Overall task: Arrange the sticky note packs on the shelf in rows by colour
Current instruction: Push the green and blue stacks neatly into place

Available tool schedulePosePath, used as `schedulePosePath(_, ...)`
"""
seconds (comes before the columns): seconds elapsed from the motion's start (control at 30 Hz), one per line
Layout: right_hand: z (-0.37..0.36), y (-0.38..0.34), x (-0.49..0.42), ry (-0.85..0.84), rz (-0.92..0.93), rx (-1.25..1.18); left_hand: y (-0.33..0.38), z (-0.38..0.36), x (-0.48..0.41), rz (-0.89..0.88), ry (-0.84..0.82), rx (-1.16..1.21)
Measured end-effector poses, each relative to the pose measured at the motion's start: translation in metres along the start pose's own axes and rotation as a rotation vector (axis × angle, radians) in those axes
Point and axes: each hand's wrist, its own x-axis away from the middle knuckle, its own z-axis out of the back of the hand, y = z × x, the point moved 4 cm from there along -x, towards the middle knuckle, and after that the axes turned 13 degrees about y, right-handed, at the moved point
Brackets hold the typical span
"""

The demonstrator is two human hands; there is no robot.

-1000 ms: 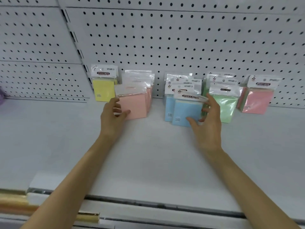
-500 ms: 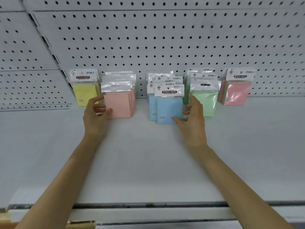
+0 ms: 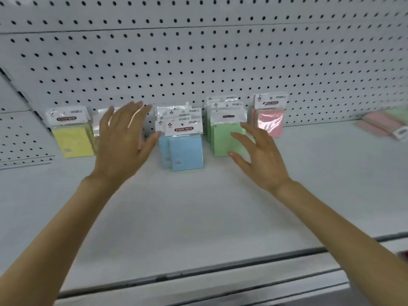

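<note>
Your left hand (image 3: 121,144) and right hand (image 3: 262,160) hover spread, empty.
Brushing could topple the blue bagged sticky-note packs (image 3: 186,151) between them.

Against the pegboard (image 3: 198,62), on the white shelf (image 3: 198,217), four colours are standing left to right: a yellow pack (image 3: 72,138), blue packs (image 3: 186,151), green packs (image 3: 223,138) and a pink pack (image 3: 270,122). The left hand (image 3: 123,140) is hovering with fingers spread between yellow and blue, while the right hand (image 3: 258,155) is hanging in front of the green packs, its fingers spread too.
</note>
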Motion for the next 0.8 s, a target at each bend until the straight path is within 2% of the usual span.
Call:
schedulePosePath(0.17, 0.035, 0.068, 0.0, -0.153, 0.027, 0.204, 0.08, -0.047, -0.038, -0.22, -0.204, -0.015)
schedulePosePath(0.33, 0.084, 0.157, 0.019, -0.238, -0.069, 0.315, 0.162, -0.099, -0.062, -0.343, -0.337, 0.005)
schedulePosePath(0.67, 0.17, 0.35, 0.054, -0.289, -0.247, 0.364, 0.325, -0.18, -0.098, -0.369, -0.407, 0.134)
schedulePosePath(0.8, 0.186, 0.431, 0.072, -0.274, -0.385, 0.346, 0.385, -0.228, -0.101, -0.426, -0.479, 0.124)
